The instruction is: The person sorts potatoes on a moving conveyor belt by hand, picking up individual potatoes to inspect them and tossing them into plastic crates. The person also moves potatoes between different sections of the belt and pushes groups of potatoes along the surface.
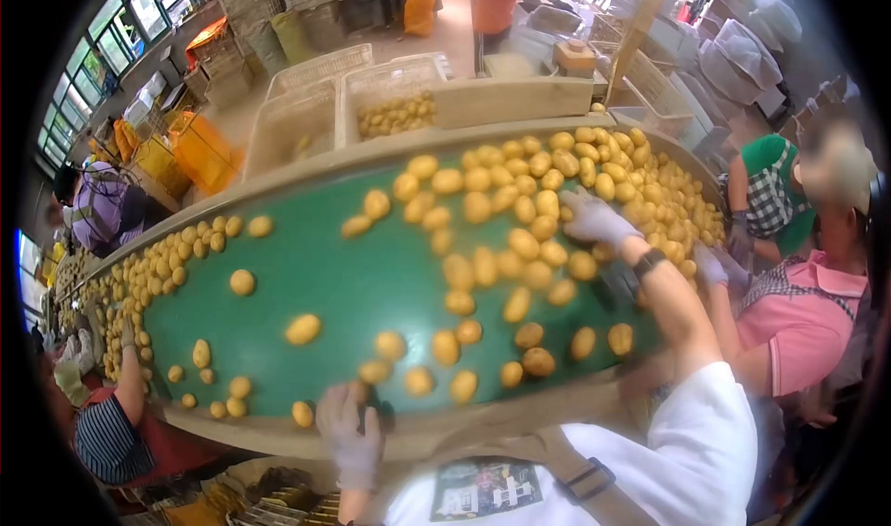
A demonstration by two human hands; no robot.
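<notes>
Left hand (351, 426) gloved, curled narrow over a potato (303, 414) at the near rim of the green belt (316, 275), right hand (594, 218) flung far out, fingers spread wide and empty over the dense yellow heap (557, 173) — within easy reach of passing potatoes — co-workers' gloved hands (713, 266) just beside.

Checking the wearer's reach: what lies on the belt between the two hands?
Head view: loose potatoes on green belt lie between left hand and right hand.
</notes>
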